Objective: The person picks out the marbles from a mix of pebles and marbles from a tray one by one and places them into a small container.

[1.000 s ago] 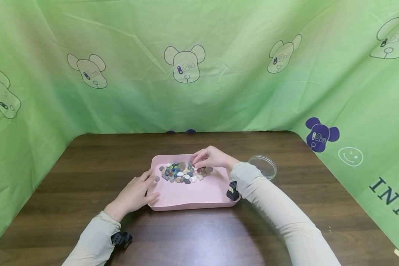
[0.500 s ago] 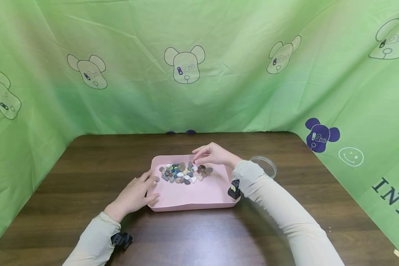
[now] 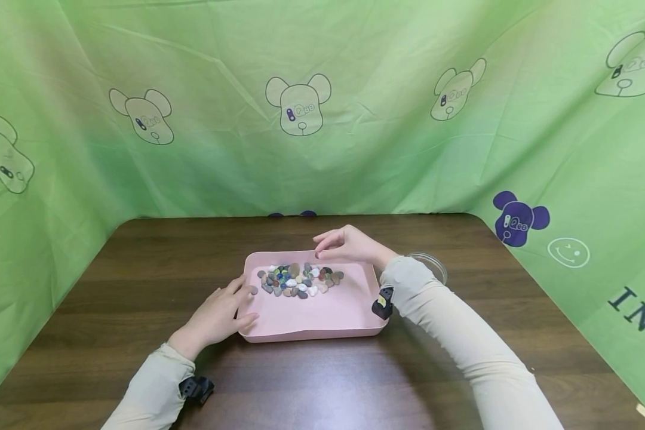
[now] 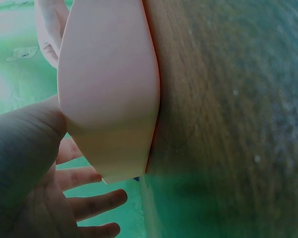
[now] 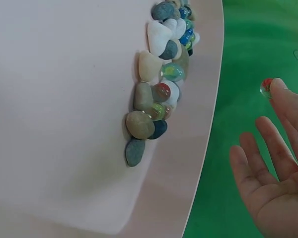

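A pink tray (image 3: 312,319) holds a bed of pebbles (image 5: 140,124) and glass marbles (image 5: 173,72) along its far side. My right hand (image 3: 349,246) is raised over the tray's back rim. Its thumb and index finger pinch a clear marble with red inside (image 5: 266,88), while the other fingers are spread apart. At the tray's left edge rests my left hand (image 3: 217,313), fingers extended and thumb over the rim. A grey pebble (image 3: 254,289) lies by its fingertips, apart from the others. In the left wrist view, the tray wall hides the tray's contents.
Right of the tray, a round clear container (image 3: 435,263) stands on the brown wooden table (image 3: 140,275), partly hidden by the right sleeve (image 3: 441,316). A green printed cloth (image 3: 376,167) hangs around the back and sides.
My right hand has lifted the marble out of the pebbles, moving up and slightly right to the back rim. My left hand has stayed in place.
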Demonstrator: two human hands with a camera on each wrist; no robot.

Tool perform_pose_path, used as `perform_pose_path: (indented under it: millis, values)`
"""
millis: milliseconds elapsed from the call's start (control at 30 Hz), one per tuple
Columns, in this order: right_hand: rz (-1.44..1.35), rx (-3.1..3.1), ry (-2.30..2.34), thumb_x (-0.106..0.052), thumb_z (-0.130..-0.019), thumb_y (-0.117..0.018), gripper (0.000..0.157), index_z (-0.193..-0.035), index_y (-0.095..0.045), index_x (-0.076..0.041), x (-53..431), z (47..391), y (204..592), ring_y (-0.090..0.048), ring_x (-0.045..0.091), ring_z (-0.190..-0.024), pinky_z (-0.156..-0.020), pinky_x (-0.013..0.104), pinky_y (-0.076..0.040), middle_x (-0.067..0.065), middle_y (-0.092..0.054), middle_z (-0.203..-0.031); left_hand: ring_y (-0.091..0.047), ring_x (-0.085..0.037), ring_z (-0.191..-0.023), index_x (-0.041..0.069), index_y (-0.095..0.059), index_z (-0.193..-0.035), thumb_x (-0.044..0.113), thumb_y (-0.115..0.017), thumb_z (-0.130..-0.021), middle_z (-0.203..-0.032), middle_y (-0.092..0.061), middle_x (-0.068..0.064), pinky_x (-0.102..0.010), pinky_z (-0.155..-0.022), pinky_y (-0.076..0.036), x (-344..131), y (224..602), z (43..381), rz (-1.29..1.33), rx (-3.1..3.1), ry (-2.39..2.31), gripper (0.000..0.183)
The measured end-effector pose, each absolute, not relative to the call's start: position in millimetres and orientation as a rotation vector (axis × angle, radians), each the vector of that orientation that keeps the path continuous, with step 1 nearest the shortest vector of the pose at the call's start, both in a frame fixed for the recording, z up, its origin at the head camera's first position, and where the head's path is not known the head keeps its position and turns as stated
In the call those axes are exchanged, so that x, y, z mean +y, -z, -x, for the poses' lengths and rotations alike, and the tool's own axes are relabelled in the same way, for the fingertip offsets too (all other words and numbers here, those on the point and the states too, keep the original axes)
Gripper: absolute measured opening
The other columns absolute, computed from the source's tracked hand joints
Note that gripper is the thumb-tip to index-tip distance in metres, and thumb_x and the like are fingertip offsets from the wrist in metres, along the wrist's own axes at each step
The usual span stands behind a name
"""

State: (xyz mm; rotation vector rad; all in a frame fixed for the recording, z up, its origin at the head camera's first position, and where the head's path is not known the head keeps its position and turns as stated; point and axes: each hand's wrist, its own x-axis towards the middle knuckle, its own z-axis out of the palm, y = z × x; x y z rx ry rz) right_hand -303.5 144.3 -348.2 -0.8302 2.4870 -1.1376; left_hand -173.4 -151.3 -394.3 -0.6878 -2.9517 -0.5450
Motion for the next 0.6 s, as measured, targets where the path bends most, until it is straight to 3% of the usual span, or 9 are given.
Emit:
perform_pose_path:
  millis: [600]
  values:
    - [0.797, 2.52, 1.158, -0.017, -0.082, -0.07, 0.026, -0.103, -0.071, -0.002, 159, 299, 333, -0.048, 0.028, -0.129, -0.107, 0.042, -0.039, 0.015, -0.056, -0.133, -0.051, -0.038, -0.122, 0.004, -0.055, -0.122, 0.028, -0.065, -0.085, -0.142, -0.039, -0.027, -0.062, -0.099, -0.037, -151, 396, 173, 0.686, -2.954, 0.55, 0.045]
